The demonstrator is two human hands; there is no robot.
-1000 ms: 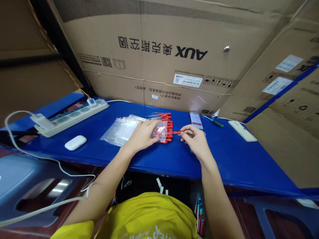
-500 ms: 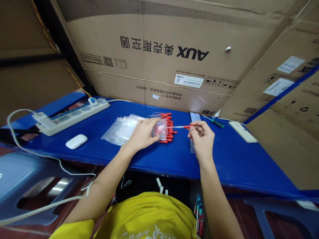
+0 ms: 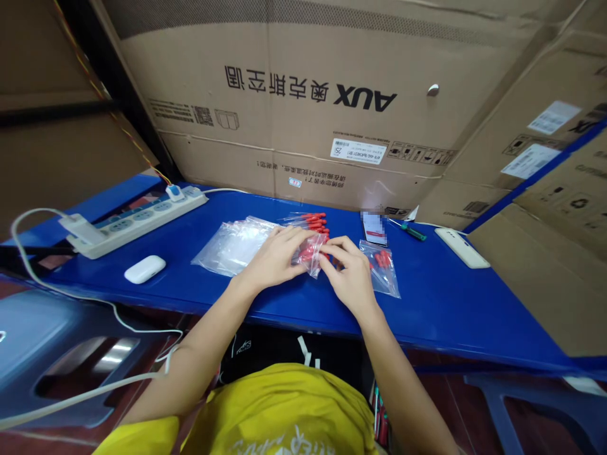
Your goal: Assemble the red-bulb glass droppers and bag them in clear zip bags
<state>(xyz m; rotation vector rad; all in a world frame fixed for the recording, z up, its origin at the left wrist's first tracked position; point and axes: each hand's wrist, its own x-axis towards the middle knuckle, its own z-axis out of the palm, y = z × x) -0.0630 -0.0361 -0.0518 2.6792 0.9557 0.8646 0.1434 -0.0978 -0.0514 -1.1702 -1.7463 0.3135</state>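
**Both hands at the small bag of red-capped pieces**

The left hand (image 3: 275, 258) is resting on the blue worktop (image 3: 450, 303), its fingers (image 3: 298, 235) curled closed around the small clear plastic zip bag (image 3: 313, 251) holding several red-capped slender pieces. The right hand (image 3: 348, 273) is meeting the bag from the other side, fingers (image 3: 334, 248) bent and pinching at the bag's near corner; whether a loose piece is also being held, I cannot tell. A loose row of the red-capped pieces (image 3: 315, 219) is lying just beyond the fingertips. A second filled clear bag (image 3: 383, 270) is sitting just outside the right fingers, and a stack of empty clear bags (image 3: 232, 248) is lying outside the left fingers.

Judgement: the bag is looking light, limp and slippery, and its film is crumpling easily. The best hold is probably at the top edge, beside the seal.
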